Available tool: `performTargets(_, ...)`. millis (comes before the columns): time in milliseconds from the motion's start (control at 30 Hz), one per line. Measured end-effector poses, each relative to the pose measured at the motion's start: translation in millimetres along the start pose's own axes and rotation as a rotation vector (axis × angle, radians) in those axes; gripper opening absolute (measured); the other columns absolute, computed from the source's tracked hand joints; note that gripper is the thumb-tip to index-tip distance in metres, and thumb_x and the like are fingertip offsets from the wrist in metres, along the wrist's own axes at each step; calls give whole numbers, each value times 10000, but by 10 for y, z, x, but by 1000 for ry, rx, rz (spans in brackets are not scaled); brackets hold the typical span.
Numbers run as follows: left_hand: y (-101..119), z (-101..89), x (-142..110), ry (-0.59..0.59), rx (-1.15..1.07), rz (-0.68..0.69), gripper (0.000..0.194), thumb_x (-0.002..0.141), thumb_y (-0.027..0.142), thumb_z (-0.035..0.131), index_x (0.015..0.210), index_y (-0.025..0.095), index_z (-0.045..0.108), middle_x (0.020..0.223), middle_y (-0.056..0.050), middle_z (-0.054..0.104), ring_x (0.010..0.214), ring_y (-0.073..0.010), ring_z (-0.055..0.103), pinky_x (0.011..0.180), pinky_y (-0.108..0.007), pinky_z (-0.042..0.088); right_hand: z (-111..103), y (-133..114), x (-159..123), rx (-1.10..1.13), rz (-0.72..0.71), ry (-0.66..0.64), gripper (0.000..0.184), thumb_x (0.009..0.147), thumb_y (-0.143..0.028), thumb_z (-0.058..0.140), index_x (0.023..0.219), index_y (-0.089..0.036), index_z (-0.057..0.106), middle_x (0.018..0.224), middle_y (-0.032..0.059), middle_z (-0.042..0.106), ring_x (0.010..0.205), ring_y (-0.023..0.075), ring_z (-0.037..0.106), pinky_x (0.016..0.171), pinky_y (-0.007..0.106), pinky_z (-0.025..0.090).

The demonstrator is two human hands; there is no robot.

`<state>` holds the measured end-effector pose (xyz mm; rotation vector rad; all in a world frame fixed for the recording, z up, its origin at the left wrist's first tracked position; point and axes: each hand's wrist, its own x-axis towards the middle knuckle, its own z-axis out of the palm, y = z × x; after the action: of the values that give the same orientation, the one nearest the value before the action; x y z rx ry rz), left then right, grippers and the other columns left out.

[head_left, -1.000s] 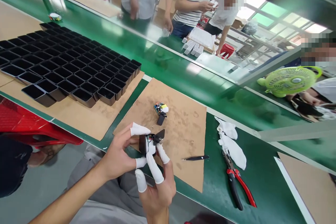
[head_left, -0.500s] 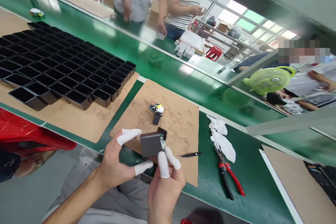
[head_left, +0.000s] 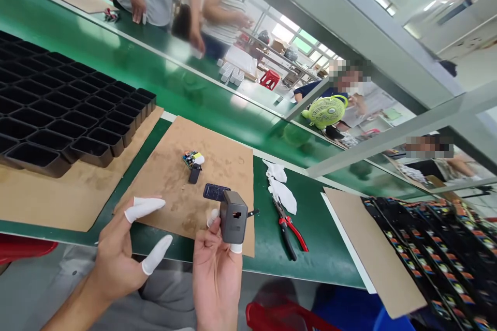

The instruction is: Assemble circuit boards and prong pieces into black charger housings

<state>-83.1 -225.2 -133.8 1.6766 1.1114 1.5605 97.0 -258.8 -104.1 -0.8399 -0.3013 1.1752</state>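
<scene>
Dark casing (head_left: 234, 227) held in the air over the near part of the cardboard sheet (head_left: 163, 176), clamped between the fingers of the right hand (head_left: 217, 264); face with small opening turned to the camera. Flat black piece (head_left: 215, 192) seen just beside it; whether joined, cannot be told. Left hand (head_left: 118, 261) held well apart, fingers and thumb spread, nothing grasped. Circuit board (head_left: 193, 158) laid farther back on the sheet. Pliers (head_left: 286, 235) laid on the green table (head_left: 326, 248), to the right.

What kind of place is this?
Probably an electronics workshop or factory. Rows of black cases, a small circuit board and pliers are set out along a green workbench.
</scene>
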Motion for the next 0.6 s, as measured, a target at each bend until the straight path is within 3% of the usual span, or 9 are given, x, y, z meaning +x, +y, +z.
performTargets(133, 33, -11, 29, -17, 33, 31, 519, 922, 135, 829, 1408, 254, 692, 1402, -106, 771, 1342, -353, 718, 1143, -473, 586, -15, -4, -12, -22, 20, -28, 195, 1043, -490, 826, 1210, -423, 902, 1325, 35, 886, 1196, 281, 852, 775, 414, 703)
performTargets(267, 75, -15, 59, -24, 70, 73, 509, 943, 118, 799, 1419, 242, 667, 1393, -108, 769, 1344, -340, 711, 1149, -462, 567, 44, 7, -31, -2, 15, -43, 183, 1050, -503, 820, 1193, -423, 902, 1286, 30, 899, 1179, 245, 861, 762, 357, 710)
performTargets(367, 103, -11, 74, -39, 105, 82, 482, 964, 110, 775, 1415, 234, 657, 1399, -121, 754, 1323, -335, 719, 1103, -457, 577, 120, 2, -56, -50, -22, 22, 201, 1109, -487, 751, 1214, -385, 888, 1279, 43, 896, 1137, 216, 869, 818, 340, 733)
performTargets(433, 116, -10, 79, -41, 112, 77, 465, 980, 106, 757, 1415, 235, 654, 1402, -129, 741, 1303, -332, 722, 1080, -460, 585, 137, -44, -62, -175, -188, 96, 162, 1124, -430, 750, 1198, -363, 878, 1234, 26, 899, 1074, 188, 877, 879, 328, 743)
performTargets(500, 126, -11, 85, -41, 108, 74, 468, 995, 103, 743, 1431, 242, 645, 1390, -126, 731, 1290, -324, 720, 1092, -468, 581, 110, -130, -49, -422, -510, 97, 130, 1071, -287, 834, 1172, -356, 877, 1197, -2, 899, 1063, 172, 877, 938, 305, 736)
performTargets(567, 142, -12, 100, -46, 117, 79, 483, 1004, 105, 737, 1452, 249, 632, 1367, -114, 726, 1287, -310, 716, 1118, -460, 568, 53, -231, -14, -760, -818, -42, 323, 995, -102, 870, 1204, -348, 885, 1242, 16, 889, 1099, 197, 876, 956, 309, 735)
performTargets(600, 152, -12, 110, -48, 128, 87, 486, 1006, 109, 736, 1458, 250, 629, 1361, -109, 724, 1287, -301, 715, 1122, -445, 565, 20, -275, 7, -924, -903, -147, 408, 983, -39, 845, 1257, -339, 881, 1289, 43, 878, 1126, 218, 873, 961, 322, 736)
